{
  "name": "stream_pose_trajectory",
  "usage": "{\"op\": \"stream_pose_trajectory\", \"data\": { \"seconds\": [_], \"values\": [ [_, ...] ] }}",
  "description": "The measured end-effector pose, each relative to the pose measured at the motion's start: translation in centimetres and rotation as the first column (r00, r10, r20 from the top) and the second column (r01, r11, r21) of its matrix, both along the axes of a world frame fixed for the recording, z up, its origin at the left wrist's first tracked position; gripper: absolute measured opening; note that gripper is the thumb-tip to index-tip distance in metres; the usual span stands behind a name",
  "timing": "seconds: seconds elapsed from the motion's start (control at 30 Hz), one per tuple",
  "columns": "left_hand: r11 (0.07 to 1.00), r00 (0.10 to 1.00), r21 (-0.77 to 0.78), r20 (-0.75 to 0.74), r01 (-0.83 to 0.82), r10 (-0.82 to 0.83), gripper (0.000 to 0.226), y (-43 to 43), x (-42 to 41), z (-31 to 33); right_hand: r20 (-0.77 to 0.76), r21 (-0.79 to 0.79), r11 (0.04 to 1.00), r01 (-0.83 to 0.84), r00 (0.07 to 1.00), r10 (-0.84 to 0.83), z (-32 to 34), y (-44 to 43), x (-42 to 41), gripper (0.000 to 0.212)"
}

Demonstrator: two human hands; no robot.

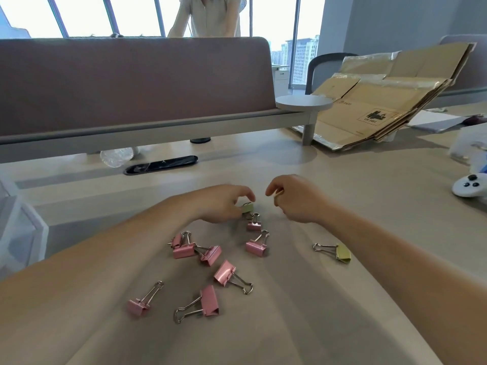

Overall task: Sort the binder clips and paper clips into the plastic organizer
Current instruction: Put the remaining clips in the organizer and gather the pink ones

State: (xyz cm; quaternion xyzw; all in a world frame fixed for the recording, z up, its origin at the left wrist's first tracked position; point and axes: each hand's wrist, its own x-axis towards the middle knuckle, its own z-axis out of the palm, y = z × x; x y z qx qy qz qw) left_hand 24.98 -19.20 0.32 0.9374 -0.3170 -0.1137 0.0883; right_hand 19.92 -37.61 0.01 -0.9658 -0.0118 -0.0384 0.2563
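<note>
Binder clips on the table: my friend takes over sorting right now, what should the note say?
Left hand: pinches a green clip low over the table.
Right hand: curled beside it. Whether it holds anything cannot be told.
Things: pink clips lie scattered between the forearms. A second green clip lies to the right. A clear plastic box, possibly the organizer, is at the left edge, its contents hidden.
Done: nothing visibly sorted.
Left: every clip on the table. No paper clips in view.
</note>
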Motion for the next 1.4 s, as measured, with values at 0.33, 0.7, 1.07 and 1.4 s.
{"op": "stream_pose_trajectory", "data": {
  "seconds": [0.33,0.7,1.07,1.4],
  "values": [
    [0.985,0.998,-0.167,0.045,-0.038,0.046,0.015,0.2,1.4,-2.5,-0.007,-0.271,0.95,0.156,0.986,-0.164,0.1,-2.3,-0.6,0.026],
    [0.927,0.994,-0.371,0.071,-0.055,0.087,0.022,-0.8,-1.3,-0.4,-0.079,-0.394,0.918,0.056,0.992,-0.094,-1.2,-2.0,-0.7,0.037],
    [0.955,0.999,-0.295,0.018,0.034,-0.03,0.026,-5.6,-6.6,1.4,-0.038,-0.329,0.925,0.19,0.976,-0.214,0.6,-7.3,-3.9,0.037],
    [0.982,0.986,-0.1,-0.018,0.162,-0.164,0.028,-10.3,-10.0,0.5,-0.178,-0.34,0.931,0.13,0.964,-0.199,-1.0,-8.6,-5.7,0.051]
  ]
}}
